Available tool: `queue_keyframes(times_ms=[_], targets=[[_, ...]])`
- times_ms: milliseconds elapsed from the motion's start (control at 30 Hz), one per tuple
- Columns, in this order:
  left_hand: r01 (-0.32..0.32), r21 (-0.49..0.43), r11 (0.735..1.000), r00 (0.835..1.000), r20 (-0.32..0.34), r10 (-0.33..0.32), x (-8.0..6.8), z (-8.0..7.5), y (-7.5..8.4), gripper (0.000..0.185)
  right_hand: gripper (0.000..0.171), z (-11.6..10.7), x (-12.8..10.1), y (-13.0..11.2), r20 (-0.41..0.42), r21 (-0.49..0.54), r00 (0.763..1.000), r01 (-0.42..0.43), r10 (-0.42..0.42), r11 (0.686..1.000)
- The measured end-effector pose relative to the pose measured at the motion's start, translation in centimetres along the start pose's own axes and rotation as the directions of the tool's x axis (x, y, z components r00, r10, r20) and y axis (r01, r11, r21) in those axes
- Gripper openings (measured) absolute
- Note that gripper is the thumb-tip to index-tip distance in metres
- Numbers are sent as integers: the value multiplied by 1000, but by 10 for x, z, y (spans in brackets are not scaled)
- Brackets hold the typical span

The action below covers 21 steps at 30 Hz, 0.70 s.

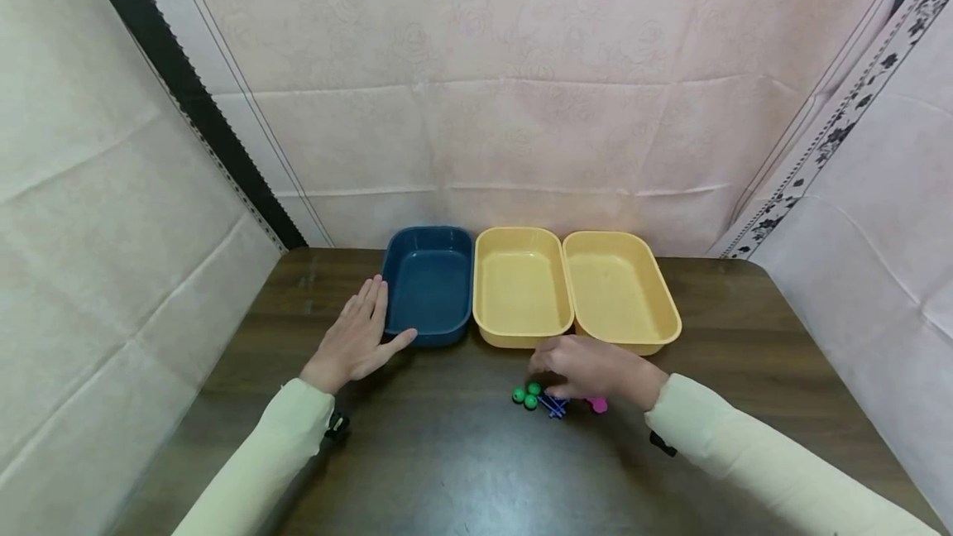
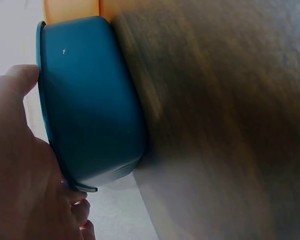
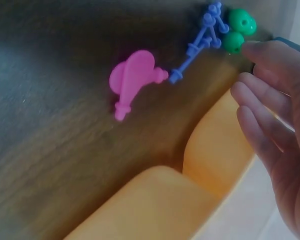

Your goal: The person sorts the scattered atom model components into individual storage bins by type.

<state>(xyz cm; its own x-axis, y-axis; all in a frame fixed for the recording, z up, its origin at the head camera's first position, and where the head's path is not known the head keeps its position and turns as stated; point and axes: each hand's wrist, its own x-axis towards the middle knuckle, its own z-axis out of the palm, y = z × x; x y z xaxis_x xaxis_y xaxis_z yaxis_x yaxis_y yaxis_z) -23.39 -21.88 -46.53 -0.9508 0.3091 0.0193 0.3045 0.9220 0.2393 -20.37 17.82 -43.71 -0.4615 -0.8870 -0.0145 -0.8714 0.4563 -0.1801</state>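
My left hand (image 1: 359, 340) rests at the near left corner of a dark blue tub (image 1: 430, 279). Its fingers lie straight along the side and the thumb touches the front rim, as the left wrist view also shows. My right hand (image 1: 584, 366) hovers over a small group of plastic pieces, fingers loosely bent, with nothing seen between them. Closest to its fingertips are green balls (image 3: 234, 42) with holes. Beside them lie several blue rods (image 3: 200, 42) with knobbed ends. Pink paddle-shaped pieces (image 3: 135, 75) lie under the hand, partly hidden in the head view.
Two yellow tubs stand side by side to the right of the blue one: a middle tub (image 1: 521, 279) and a right tub (image 1: 621, 284). All stand toward the back of the brown wooden table (image 1: 447, 453). Pale cloth (image 1: 484, 139) hangs behind and at both sides.
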Motion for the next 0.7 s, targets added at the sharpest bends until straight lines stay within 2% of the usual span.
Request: queue_keyframes(times_ms=[267, 700], targets=[[1, -4, 1000, 1000, 4, -1, 0, 1, 3, 107, 21, 7, 8, -1, 42, 38, 999, 5, -7, 999], [5, 4, 1000, 1000, -2, -5, 0, -1, 2, 106, 14, 15, 14, 5, 64, 85, 998, -16, 10, 996]])
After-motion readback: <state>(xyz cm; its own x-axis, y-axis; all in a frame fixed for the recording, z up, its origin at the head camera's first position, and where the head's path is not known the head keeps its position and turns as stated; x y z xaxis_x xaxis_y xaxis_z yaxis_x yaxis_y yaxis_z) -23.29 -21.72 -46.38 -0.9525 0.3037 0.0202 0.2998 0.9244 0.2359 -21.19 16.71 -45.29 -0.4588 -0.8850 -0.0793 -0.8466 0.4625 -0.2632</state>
